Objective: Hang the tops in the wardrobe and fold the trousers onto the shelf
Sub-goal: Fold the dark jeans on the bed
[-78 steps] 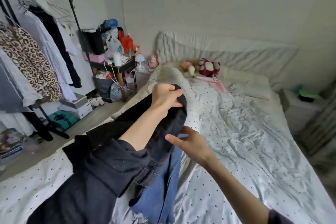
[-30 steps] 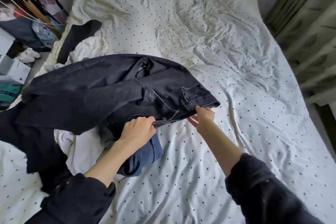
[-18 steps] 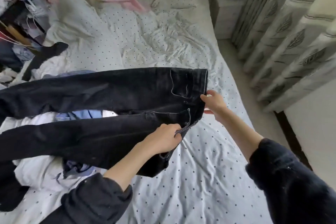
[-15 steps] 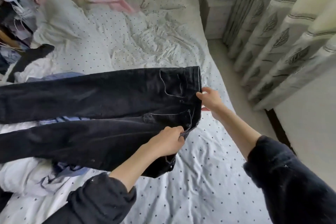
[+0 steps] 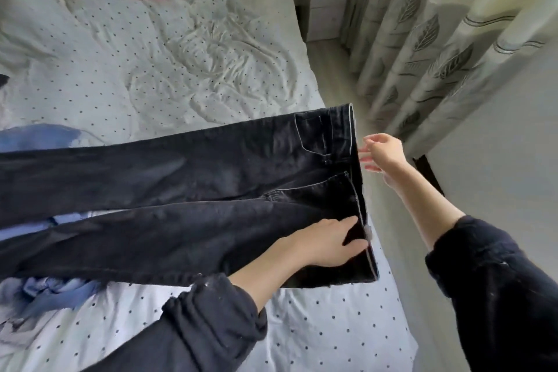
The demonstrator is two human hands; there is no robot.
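— What do the hands hold?
— The left hand (image 5: pixel 327 246) pinches the waistband of the black denim trousers (image 5: pixel 187 190); the right hand (image 5: pixel 382 155), fingers spread, just touches it.
— Where are the trousers?
— Stretched out at the right edge of the white dotted bed (image 5: pixel 169 69), over blue clothes (image 5: pixel 51 293).
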